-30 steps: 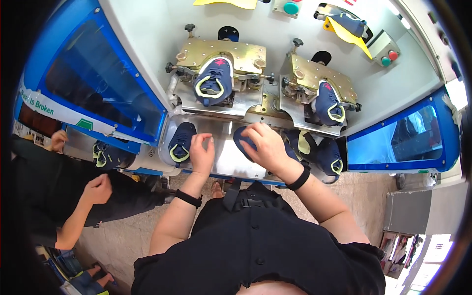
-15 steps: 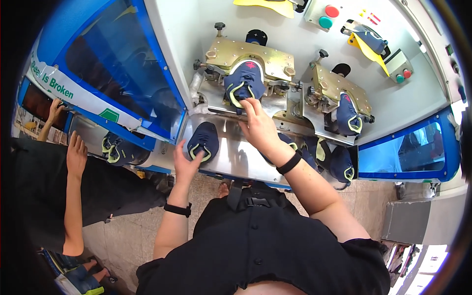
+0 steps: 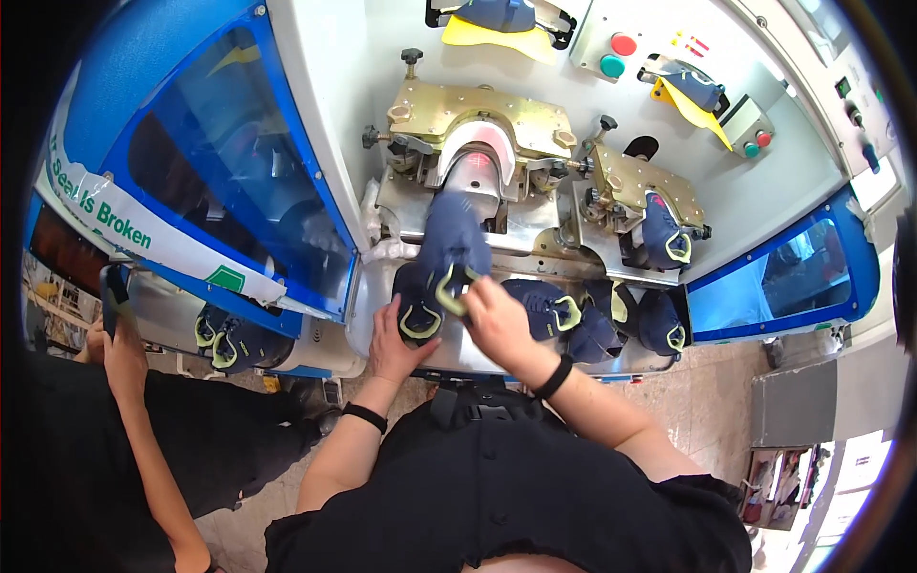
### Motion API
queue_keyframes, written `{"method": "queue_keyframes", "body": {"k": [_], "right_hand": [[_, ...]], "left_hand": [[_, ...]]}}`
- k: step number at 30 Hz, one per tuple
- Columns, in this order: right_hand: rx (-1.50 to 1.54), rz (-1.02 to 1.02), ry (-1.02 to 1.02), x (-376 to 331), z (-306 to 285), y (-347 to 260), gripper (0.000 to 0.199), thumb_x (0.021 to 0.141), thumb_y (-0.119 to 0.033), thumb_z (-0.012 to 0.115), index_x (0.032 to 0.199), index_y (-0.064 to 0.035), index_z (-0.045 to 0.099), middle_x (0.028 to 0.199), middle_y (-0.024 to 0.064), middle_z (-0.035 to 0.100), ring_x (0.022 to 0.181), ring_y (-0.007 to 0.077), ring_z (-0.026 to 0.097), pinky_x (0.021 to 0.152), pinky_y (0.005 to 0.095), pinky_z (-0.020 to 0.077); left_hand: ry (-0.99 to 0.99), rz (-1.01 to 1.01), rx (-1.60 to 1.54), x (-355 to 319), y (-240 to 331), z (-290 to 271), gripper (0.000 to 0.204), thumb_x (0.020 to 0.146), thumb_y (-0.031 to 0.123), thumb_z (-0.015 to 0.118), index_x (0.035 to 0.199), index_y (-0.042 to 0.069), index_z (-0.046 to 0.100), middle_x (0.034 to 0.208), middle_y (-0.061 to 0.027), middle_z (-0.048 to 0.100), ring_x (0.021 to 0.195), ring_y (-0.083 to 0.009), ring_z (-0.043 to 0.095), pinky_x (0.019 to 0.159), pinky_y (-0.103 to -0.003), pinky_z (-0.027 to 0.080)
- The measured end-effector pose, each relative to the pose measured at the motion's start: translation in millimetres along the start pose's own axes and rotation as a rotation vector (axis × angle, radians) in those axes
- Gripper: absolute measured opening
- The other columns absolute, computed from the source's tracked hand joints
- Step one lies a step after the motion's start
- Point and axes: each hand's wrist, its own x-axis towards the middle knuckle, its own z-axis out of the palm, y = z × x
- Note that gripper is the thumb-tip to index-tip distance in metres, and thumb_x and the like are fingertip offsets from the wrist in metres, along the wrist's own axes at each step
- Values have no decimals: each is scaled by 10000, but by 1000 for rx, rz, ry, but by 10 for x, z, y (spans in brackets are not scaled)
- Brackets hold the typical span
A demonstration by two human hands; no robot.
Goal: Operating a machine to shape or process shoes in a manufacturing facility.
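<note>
The navy shoe (image 3: 451,239) has come off the metal last (image 3: 473,177) in the past half-second and hangs, slightly blurred, from the right hand (image 3: 497,325); the left hand (image 3: 394,344) has moved up against a second shoe (image 3: 411,286). With twelve o'clock straight ahead of the worker, the white-walled machine (image 3: 330,76) sweeps from ten to two. At nine is a co-worker (image 3: 210,435) in dark clothes. A shiny worktop (image 3: 369,291) spans the front, more shoes (image 3: 537,307) bunched toward three o'clock. The bare last sits below a brass-coloured mould (image 3: 444,103) at twelve; another mould (image 3: 640,172), at two, has a shoe beside it. The lifted shoe is between last and worktop, its heel pinched in the right hand. The left hand cups the second shoe's heel; whether it grips or merely rests, I can't tell. At one, a green button (image 3: 612,66) sits below a red button (image 3: 623,44).
</note>
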Motion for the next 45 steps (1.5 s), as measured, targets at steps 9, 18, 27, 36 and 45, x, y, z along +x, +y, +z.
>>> {"method": "queue_keyframes", "body": {"k": [9, 18, 27, 36, 45], "right_hand": [[200, -320, -210, -282, 246, -81, 355, 785, -322, 758, 997, -123, 553, 933, 67, 540, 586, 235, 632, 489, 359, 499], [248, -203, -266, -17, 807, -309, 390, 826, -411, 717, 1018, -130, 528, 943, 94, 531, 612, 288, 644, 503, 407, 505], [451, -348, -417, 95, 869, -424, 485, 777, -82, 673, 1234, -74, 512, 1189, 153, 517, 803, 351, 664, 655, 425, 562], [310, -191, 89, -86, -447, 387, 235, 774, -50, 693, 996, -107, 638, 982, 64, 636, 765, 276, 668, 624, 348, 557], [-111, -148, 574, 2289, -1573, 1102, 246, 896, -178, 614, 1120, -78, 607, 1001, 172, 654, 767, 343, 661, 667, 417, 535]], "left_hand": [[29, -78, -52, -104, -259, 21, 1090, 497, 213, 934, 1438, 71, 402, 1285, -168, 457, 1173, -369, 535, 983, -423, 489], [103, -214, -96, -120, -381, -30, 1062, 515, 171, 906, 1417, -3, 372, 1247, -198, 486, 1186, -394, 494, 1025, -432, 437], [127, 218, 121, -279, 104, -637, 1018, 634, 180, 865, 1509, 134, 345, 1555, -214, 279, 1425, -427, 301, 1129, -552, 314], [-111, 125, 405, 25, 115, -688, 574, 761, 177, 771, 1303, 140, 583, 1456, -94, 459, 1391, -335, 379, 1140, -595, 262], [143, 526, 79, 610, 1199, -912, 448, 720, 140, 787, 1142, 70, 653, 1401, -200, 466, 1301, -423, 439, 1077, -523, 348]]}}
